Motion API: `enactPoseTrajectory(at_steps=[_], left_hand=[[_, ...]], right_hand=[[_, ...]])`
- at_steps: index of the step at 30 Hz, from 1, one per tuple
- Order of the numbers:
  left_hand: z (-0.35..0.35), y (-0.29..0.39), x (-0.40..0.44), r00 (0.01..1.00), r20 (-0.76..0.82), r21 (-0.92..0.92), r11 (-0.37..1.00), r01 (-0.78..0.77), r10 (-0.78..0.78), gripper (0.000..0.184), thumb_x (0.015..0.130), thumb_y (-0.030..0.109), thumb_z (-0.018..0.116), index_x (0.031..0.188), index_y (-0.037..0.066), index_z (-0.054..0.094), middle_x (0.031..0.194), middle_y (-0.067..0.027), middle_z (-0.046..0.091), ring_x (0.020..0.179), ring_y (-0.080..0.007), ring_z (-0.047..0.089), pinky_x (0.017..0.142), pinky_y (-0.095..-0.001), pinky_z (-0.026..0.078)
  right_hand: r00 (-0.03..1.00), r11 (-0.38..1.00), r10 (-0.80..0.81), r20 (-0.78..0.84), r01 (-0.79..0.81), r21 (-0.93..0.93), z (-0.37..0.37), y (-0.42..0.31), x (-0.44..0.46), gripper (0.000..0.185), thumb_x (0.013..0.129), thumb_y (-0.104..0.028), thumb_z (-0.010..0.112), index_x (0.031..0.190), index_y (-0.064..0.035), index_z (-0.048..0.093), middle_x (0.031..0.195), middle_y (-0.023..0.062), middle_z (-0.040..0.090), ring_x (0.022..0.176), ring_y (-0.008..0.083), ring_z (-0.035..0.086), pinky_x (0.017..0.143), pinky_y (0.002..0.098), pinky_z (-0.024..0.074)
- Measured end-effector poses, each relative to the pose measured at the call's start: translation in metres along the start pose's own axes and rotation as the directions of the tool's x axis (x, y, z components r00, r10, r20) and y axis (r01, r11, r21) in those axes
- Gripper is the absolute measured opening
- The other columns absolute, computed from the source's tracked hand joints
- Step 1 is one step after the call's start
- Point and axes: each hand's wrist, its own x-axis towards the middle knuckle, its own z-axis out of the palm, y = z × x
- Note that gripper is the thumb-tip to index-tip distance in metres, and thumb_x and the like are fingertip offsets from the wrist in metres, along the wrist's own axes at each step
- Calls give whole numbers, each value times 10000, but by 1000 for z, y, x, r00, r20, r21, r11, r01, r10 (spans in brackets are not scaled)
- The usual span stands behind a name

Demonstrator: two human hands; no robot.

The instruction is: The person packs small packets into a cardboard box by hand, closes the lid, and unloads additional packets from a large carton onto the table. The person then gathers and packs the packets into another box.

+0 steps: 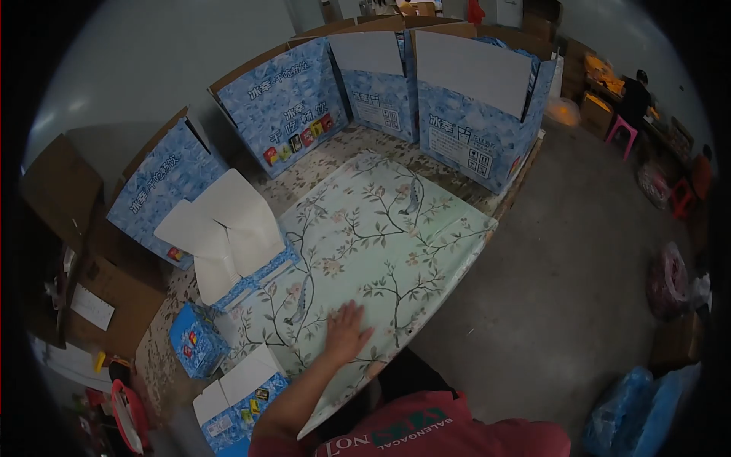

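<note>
Floral cover (343, 266) under the left grip (348, 335), fingers apart, small blue box (199, 343) off its left; right grip, can't tell!

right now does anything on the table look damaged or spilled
The tabletop looks worn: past the far and left edges of the cloth it is mottled brown and pale, perhaps flaking. Nothing looks spilled, and the boxes behind stand upright.

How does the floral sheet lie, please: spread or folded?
Spread: the sheet covers much of the table, its branch pattern showing broadly, and the left hand rests on it.
</note>
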Motion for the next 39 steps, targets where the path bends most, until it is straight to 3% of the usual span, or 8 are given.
enactPoseTrajectory(at_steps=[1, 3, 7, 9, 15, 26, 39], left_hand=[[9, 7, -6, 1000, 3, -8, 1000, -2, 2, 646, 878, 410, 518, 1390, 60, 336, 1471, -185, 251, 1361, -359, 224, 1076, -579, 147], [20, 20, -11, 988, -147, 63, 996, 63, -53, 664, 877, 454, 493, 1397, 74, 333, 1478, -177, 242, 1372, -353, 196, 1091, -564, 102], [23, 17, -13, 981, -192, -4, 999, 38, -38, 662, 876, 460, 490, 1397, 81, 339, 1481, -174, 236, 1379, -350, 178, 1100, -549, 71], [20, 17, -12, 986, -151, -28, 998, 63, -66, 651, 875, 456, 494, 1388, 80, 355, 1478, -173, 246, 1377, -347, 189, 1098, -550, 89], [20, 18, -15, 968, -247, -23, 999, 39, -44, 595, 862, 404, 544, 1343, 79, 413, 1444, -176, 313, 1353, -337, 255, 1086, -542, 156], [29, 19, -44, 952, -291, -63, 995, 80, -95, 522, 883, 339, 514, 1327, 75, 438, 1428, -155, 351, 1330, -336, 301, 1076, -545, 197], [31, 15, -65, 946, -307, -114, 991, 70, -102, 493, 849, 300, 533, 1282, 69, 483, 1396, -145, 399, 1308, -344, 329, 1055, -544, 234]], right_hand=[[1000, 1000, 6, 10, -6, 12, 4, 2, -2, 235, 820, -181, 575, 1023, -84, 644, 949, 122, 657, 872, 283, 634, 698, 385, 523], [999, 999, 27, 24, -27, 28, 5, 12, -8, 237, 822, -184, 573, 1027, -85, 642, 949, 122, 657, 872, 283, 634, 697, 385, 522], [997, 998, 57, 46, -58, 40, 1, 31, -19, 241, 828, -189, 570, 1034, -86, 638, 948, 122, 657, 872, 281, 633, 696, 384, 521], [998, 998, 56, 37, -57, 40, -16, 35, -15, 242, 830, -191, 568, 1038, -87, 636, 948, 122, 657, 872, 281, 633, 695, 384, 521], [997, 998, 36, 64, -39, 43, -35, 29, -8, 248, 838, -199, 562, 1049, -89, 630, 947, 122, 657, 872, 279, 633, 692, 383, 520], [996, 999, 19, 87, -22, 40, -81, -4, 2, 257, 852, -213, 551, 1070, -94, 619, 946, 122, 657, 872, 276, 632, 688, 381, 518], [998, 980, 12, 65, -25, 198, -165, -39, 26, 269, 869, -229, 539, 1095, -99, 607, 944, 123, 657, 871, 272, 630, 682, 378, 515]])
